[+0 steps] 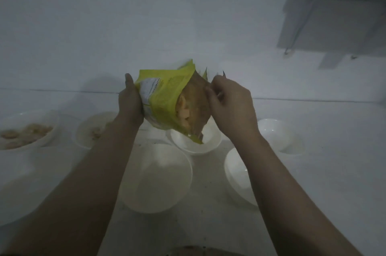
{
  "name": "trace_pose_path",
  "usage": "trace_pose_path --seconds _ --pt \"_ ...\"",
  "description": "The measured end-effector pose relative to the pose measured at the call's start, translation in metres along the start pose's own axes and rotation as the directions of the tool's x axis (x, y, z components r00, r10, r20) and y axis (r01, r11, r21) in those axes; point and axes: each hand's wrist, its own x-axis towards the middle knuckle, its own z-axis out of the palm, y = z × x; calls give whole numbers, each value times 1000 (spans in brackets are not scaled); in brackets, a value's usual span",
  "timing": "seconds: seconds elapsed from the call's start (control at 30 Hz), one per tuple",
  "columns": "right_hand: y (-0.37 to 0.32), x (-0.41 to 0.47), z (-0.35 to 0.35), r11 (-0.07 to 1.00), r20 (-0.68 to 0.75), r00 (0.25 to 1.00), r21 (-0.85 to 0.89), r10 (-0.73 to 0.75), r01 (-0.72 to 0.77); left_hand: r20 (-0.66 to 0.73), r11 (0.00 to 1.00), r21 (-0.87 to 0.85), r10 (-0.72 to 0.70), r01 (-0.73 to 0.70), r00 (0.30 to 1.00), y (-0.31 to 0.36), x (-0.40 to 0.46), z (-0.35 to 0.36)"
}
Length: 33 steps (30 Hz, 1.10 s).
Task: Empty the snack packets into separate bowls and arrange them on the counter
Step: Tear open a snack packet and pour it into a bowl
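Hands hold a yellow snack packet (165,99) above the white counter (323,172): the left hand (130,101) wraps around its sealed end, the right hand (231,107) pinches the torn edge of its mouth. Pale chips show inside the tilted opening, whose lower corner dips over a small white bowl (211,142). A large empty bowl (158,178) sits nearer, another empty bowl (236,174) beside the right forearm, and a bowl of snacks (25,132) far left

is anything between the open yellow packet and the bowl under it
Nothing visible. The yellow packet, held by the left hand and right hand, tilts with its torn mouth right over the white bowl; the gap between them is open.
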Motion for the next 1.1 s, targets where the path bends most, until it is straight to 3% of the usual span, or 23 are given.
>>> trace_pose_path --seconds 0.13,0.3,0.6,1.1 --pt "10 4 16 989 97 987 67 127 -134 -29 999 33 13 -12 999 -6 17 -1" --pt "3 11 22 910 124 976 358 178 -211 -67 993 98 66 -60 996 -8 43 2" --pt "18 34 53 968 1 972 90 236 -235 -63 930 280 264 -237 962 -6 79 7" --pt "43 32 82 968 11 970 -61 244 -242 68 929 200 304 -312 950 -15 92 15"
